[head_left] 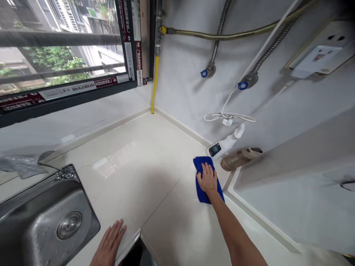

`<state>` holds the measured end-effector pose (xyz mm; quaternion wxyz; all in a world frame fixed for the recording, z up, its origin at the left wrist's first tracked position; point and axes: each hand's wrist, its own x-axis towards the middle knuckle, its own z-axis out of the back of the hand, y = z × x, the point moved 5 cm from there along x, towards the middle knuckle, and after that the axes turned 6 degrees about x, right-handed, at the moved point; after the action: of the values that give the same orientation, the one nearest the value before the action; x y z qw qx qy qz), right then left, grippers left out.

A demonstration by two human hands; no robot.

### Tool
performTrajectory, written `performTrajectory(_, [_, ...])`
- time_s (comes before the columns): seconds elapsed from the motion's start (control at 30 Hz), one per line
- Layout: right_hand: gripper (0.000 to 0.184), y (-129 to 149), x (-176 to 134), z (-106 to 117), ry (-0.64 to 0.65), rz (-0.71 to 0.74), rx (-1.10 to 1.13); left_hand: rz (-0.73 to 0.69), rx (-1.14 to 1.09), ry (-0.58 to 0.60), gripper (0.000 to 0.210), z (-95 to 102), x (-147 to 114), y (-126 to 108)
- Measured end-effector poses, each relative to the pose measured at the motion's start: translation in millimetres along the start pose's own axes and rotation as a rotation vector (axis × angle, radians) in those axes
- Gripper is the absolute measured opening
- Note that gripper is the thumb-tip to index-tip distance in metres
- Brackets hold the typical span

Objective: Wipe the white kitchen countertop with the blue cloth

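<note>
Flat on a blue cloth [203, 195] lies my right hand [208, 180], its fingers stretched out and pressing the cloth to the pale countertop [155, 147]. Just beyond the cloth stands a white spray bottle [226, 145] with a dark label. To its right is a brown bottle or flask [240, 159] with a dark top, near the wall corner. My left hand [108, 245] rests on the counter's front edge beside the sink, fingers straight, holding nothing.
A steel sink [90, 210] with a round drain [69, 224] is at the left, a plastic-wrapped faucet [24, 164] behind it. A yellow pipe [155, 85] meets the counter corner. Blue-handled valves [204, 73], a coiled white cable [238, 117] and a socket [316, 61] line the wall.
</note>
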<state>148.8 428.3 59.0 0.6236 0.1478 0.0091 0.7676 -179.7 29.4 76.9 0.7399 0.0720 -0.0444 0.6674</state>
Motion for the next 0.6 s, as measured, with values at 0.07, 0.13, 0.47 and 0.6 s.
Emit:
performTrajectory(0.07, [0.062, 6, -8, 2, -0.033, -0.052, 0.005, 0.009, -0.010, 0.002, 0.088, 0.5, -1, 1])
performTrajectory(0.13, [0.063, 15, -26, 5, -0.063, -0.100, 0.005, 0.013, -0.024, 0.001, 0.090, 1.0, 0, 2])
performTrajectory(0.47, [0.066, 60, -157, 14, -0.095, -0.049, 0.161, 0.002, -0.051, -0.056, 0.085, -5.1, 1, 3])
performTrajectory(0.6, [0.066, 38, -129, 18, -0.105, -0.099, 0.136, -0.029, -0.005, -0.053, 0.085, -3.8, 2, 3])
